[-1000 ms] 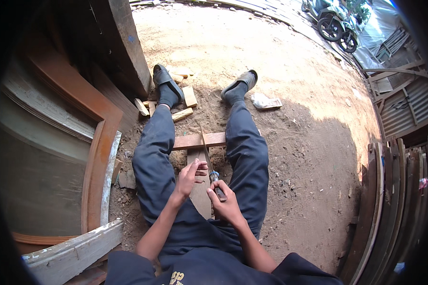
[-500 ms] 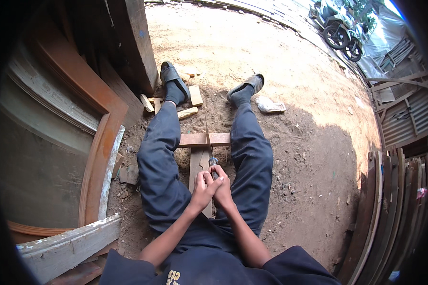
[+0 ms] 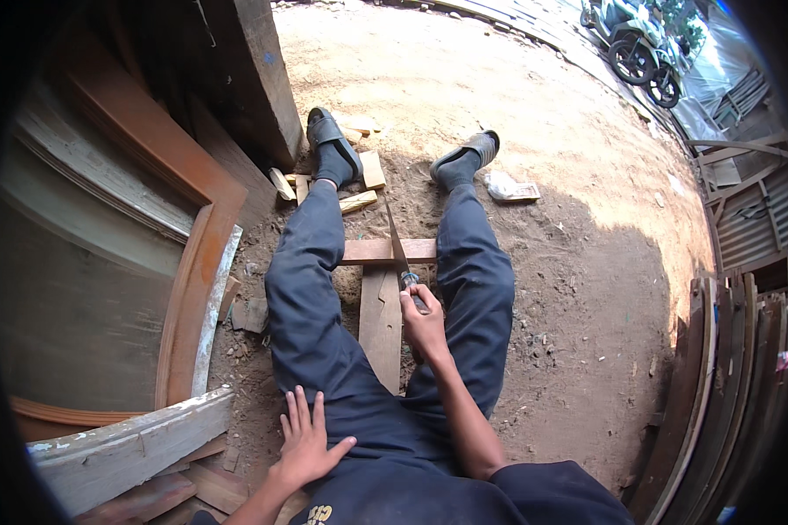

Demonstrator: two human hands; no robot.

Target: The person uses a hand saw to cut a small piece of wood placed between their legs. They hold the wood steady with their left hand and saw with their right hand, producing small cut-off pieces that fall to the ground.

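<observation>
My right hand (image 3: 424,322) is closed around the handle of a handsaw (image 3: 397,236), held between my knees. Its narrow blade points away from me and passes over a reddish wooden crosspiece (image 3: 368,252); whether the teeth touch the wood I cannot tell. Below the crosspiece a longer wooden plank (image 3: 380,324) runs back toward me between my legs. My left hand (image 3: 304,437) lies flat on my left thigh, fingers spread, holding nothing.
Wood offcuts (image 3: 359,202) lie by my left foot. A white package (image 3: 510,188) sits beyond my right foot. Wooden frames (image 3: 179,306) and a painted beam (image 3: 136,446) stand at left, stacked boards (image 3: 718,376) at right. Motorbikes (image 3: 635,57) are parked far right.
My left hand has let go of the saw handle and moved down left onto my thigh. The right hand keeps hold of the saw, which now leans more. The view has shifted slightly.
</observation>
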